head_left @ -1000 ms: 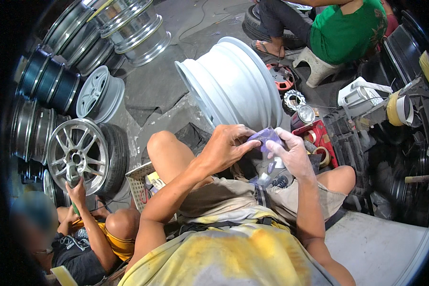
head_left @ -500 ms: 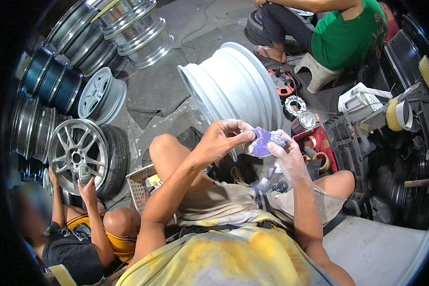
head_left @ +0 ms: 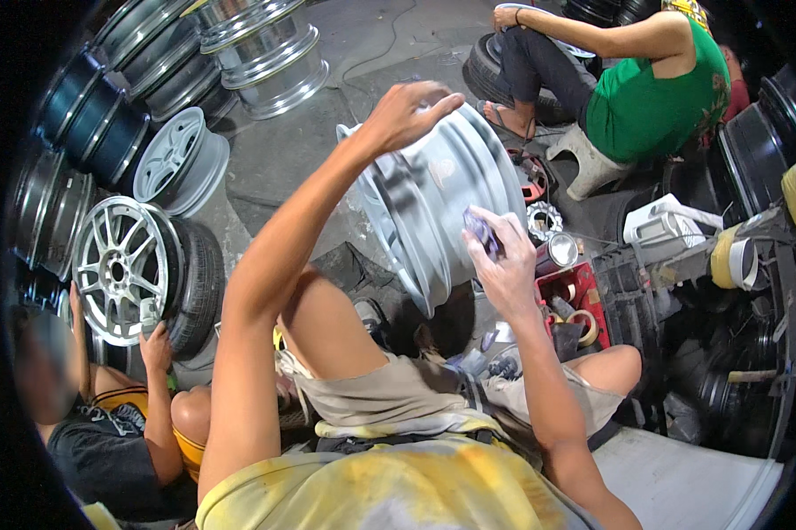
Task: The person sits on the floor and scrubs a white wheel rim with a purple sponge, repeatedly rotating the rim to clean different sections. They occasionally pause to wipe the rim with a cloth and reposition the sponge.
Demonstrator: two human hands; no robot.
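Observation:
A pale grey wheel rim (head_left: 433,190) lies on its side in front of my knees, its barrel facing up. My left hand (head_left: 411,115) is over the rim's far upper edge, thumb stretched away from the fingers; the fingertips are smeared by motion, and whether they press on the metal is unclear. In my right hand (head_left: 508,256) is a purple, dusty piece of sandpaper (head_left: 480,231), pinched between thumb and fingers, close to the barrel's right side. White dust coats the right hand.
At left, a person holds something against a silver spoked wheel (head_left: 120,265) beside a tyre (head_left: 199,283). Stacked rims (head_left: 270,71) stand behind. Someone in green sits on a stool (head_left: 583,168) at far right. A red tray (head_left: 583,296) with tape rolls and a can (head_left: 557,254) are near my right knee.
Both hands have parted from around the sandpaper. My left hand moved up and away to the rim's far edge; the right carried the sandpaper to the barrel. The rim has turned.

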